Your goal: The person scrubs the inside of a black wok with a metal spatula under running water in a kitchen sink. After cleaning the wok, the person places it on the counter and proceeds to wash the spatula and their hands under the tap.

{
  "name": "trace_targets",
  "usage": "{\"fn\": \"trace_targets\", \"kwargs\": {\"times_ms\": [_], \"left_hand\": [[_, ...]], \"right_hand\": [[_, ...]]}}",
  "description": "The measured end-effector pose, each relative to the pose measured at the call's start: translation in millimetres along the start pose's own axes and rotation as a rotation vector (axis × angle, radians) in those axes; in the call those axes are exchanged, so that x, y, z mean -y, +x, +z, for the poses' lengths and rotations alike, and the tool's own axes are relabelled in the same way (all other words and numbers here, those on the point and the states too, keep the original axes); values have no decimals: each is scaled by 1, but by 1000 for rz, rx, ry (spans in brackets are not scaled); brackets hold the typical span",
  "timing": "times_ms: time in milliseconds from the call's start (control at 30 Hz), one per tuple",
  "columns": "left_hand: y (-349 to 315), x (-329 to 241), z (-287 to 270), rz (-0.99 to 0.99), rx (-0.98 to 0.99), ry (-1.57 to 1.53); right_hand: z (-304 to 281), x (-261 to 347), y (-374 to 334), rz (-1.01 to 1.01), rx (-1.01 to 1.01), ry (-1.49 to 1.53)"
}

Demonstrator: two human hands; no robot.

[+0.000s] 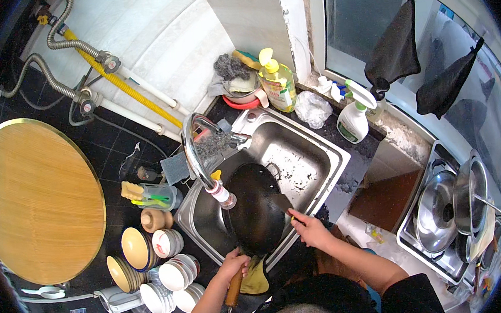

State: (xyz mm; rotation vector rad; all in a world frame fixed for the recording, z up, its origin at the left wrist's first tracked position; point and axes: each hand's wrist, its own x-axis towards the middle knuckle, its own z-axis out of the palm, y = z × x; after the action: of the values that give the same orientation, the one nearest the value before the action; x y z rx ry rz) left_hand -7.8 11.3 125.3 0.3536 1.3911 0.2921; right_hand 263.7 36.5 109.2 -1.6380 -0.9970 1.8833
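1. Your left hand (234, 265) is closed, its fingers curled round the wooden handle (233, 292) of the wok; the handle's end sticks out below your fist, toward you.
2. Your right hand (309, 231) is closed too, gripping a scraper (284, 202) whose flat blade reaches out ahead of it to the wok's right side. You cannot tell from here whether the blade touches the metal.
3. The black wok (252, 212) lies in the sink, just beyond your left hand and to the left of your right, with a small loop handle at its far end.
4. Beyond your right hand, basin floor shows between the wok and the sink's right wall, scattered with dark flecks; the rim (338, 160) bounds that room.
5. Ahead of your left hand, the faucet (189, 152) arches over the wok's left side, limiting lift there.
6. White bowls (174, 275) stand near, left of your left hand; a yellowish cloth (254, 282) is just right of it.
7. Farther out, a spray bottle (354, 123) stands ahead and right of your right hand.
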Motion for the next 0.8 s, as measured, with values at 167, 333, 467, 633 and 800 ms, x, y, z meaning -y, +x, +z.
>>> {"fn": "trace_targets", "kwargs": {"times_ms": [167, 333, 467, 633, 800], "left_hand": [[-3, -9, 14, 8, -19, 154], [-3, -8, 23, 20, -110, 276], [1, -7, 27, 25, -127, 350], [2, -3, 37, 65, -177, 434], [4, 4, 44, 78, -258, 585]], "right_hand": [[26, 4, -8, -281, 19, -151], [39, 5, -14, -494, -38, -197], [38, 18, -21, -444, -14, -322], [40, 29, -22, -490, -109, -486], [25, 40, -1, -582, -257, -605]]}}
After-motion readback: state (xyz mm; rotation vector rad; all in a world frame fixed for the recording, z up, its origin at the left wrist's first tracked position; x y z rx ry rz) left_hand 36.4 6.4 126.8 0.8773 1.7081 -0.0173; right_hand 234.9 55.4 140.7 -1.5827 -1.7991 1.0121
